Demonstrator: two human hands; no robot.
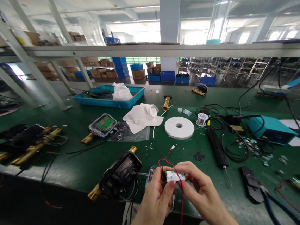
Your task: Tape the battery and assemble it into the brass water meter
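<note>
Two bare hands, the left (158, 195) and the right (201, 189), are gripping a small white-labeled pack (175, 176) between thumbs and fingers, its red wires (182, 194) trailing over it. A black housing (121, 173) is lying left of the hands; a soldering iron (217, 148) and pliers (255, 187) are lying to their right.

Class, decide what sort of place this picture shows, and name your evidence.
Probably an electronics assembly workshop: a solder spool and crimping pliers lie on the green workbench, and shelves of cardboard boxes stand beyond.
</note>
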